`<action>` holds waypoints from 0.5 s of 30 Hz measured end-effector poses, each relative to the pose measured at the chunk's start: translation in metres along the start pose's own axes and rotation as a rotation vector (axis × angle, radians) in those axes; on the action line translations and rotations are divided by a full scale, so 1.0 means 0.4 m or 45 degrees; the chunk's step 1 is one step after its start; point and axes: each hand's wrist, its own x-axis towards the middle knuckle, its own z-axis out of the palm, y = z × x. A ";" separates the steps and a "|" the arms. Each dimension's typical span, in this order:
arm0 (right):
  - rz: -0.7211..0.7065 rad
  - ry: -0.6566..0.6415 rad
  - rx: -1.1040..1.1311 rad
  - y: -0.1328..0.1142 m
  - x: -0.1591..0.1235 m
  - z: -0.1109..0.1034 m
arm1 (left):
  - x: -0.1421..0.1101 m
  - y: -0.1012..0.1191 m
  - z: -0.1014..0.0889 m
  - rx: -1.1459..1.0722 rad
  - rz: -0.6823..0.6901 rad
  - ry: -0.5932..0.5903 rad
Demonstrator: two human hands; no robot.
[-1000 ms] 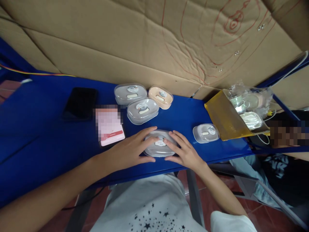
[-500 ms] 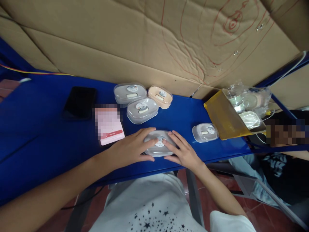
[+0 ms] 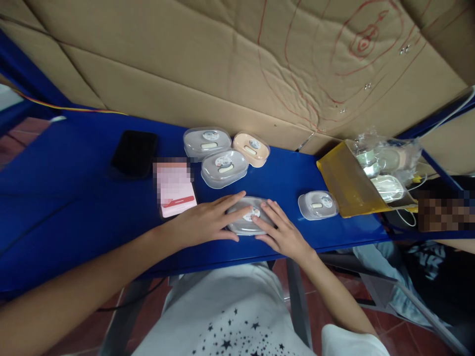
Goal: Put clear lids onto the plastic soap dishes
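An oval grey plastic box with a clear lid and a round sticker lies near the front edge of the blue table. My left hand grips its left end, fingers reaching over the lid and thumb along the near side. At the right end, my right hand holds it the same way, its fingertips on the lid beside the sticker. Parts of the box are covered by my fingers. Behind it stand two similar grey boxes and a smaller peach box, close together.
Left of my hands lies a phone with a pink screen, and beyond it a black device. To the right sit another grey box and an open carton of plastic-wrapped items. A cardboard wall rises behind; a person sits at far right.
The whole view has shifted slightly. Both hands stay on the grey box, their fingers only slightly shifted on its lid. The other boxes have not moved on the table.
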 end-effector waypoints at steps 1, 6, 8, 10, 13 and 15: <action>0.014 0.011 0.013 0.000 0.001 0.000 | 0.001 -0.003 -0.001 -0.033 0.001 -0.006; 0.068 0.054 0.024 -0.004 0.009 -0.007 | 0.006 -0.006 0.009 -0.156 -0.084 -0.022; 0.093 0.091 -0.038 -0.012 0.007 -0.012 | 0.010 -0.003 0.013 -0.148 -0.084 -0.035; 0.195 0.130 -0.134 -0.021 0.000 -0.018 | 0.016 0.000 0.009 -0.093 -0.072 -0.014; 0.452 0.188 -0.292 -0.015 -0.007 -0.026 | 0.028 0.002 -0.011 0.012 -0.115 0.113; 0.599 0.228 -0.390 0.015 0.003 -0.033 | 0.035 -0.001 -0.027 0.105 -0.195 0.217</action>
